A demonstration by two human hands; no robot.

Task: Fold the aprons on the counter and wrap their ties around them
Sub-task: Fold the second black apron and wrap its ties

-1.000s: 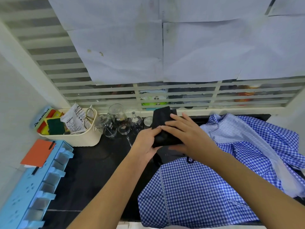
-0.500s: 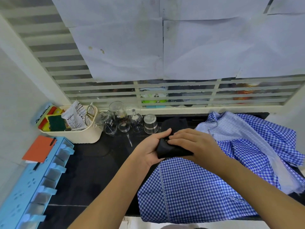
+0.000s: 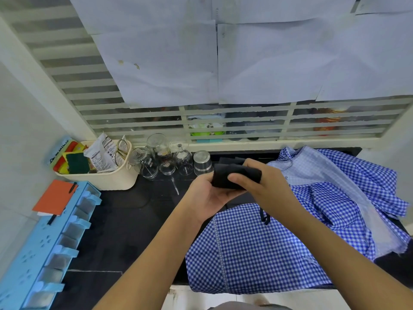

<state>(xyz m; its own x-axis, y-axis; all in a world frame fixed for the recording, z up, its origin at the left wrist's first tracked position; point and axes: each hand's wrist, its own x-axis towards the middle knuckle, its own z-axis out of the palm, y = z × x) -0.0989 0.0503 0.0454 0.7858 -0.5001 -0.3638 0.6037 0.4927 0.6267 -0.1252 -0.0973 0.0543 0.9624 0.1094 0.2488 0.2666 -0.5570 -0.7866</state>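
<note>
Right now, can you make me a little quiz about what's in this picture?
1. True or false: only one hand holds the black bundle.
2. What lies on the counter below the arms? A) red towel B) blue checked cloth C) newspaper
3. What colour is the notebook on the light blue rack?
Key: 1 false, the left hand and right hand both grip it. 2 B. 3 orange.

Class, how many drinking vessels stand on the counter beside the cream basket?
5: four clear glasses clustered right of the basket, one steel tumbler beyond them. Overlap may hide more.
</note>
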